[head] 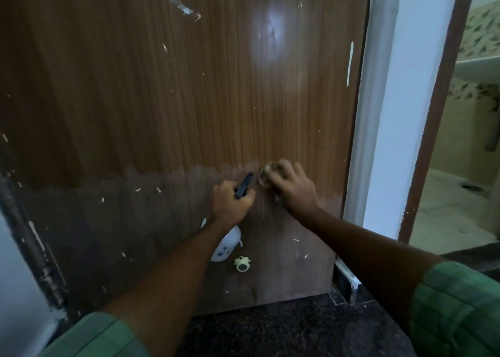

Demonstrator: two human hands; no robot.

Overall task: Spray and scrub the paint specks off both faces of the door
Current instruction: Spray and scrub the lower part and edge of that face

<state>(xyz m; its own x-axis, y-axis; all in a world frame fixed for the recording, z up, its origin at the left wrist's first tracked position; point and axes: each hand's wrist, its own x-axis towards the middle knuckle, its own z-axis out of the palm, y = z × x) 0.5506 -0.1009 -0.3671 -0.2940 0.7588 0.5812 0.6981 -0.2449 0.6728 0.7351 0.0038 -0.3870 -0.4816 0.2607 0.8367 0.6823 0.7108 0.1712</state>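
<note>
I see the brown door filling the view, my left hand gripping a spray bottle against its lower half, my right hand beside, pressing a scrub pad to the wood, paint specks above

Brown wood door w/ white paint specks, lower part wet, left hand gripping spray bottle, right hand pressing scrub pad on door, dark speckled floor near.
</note>
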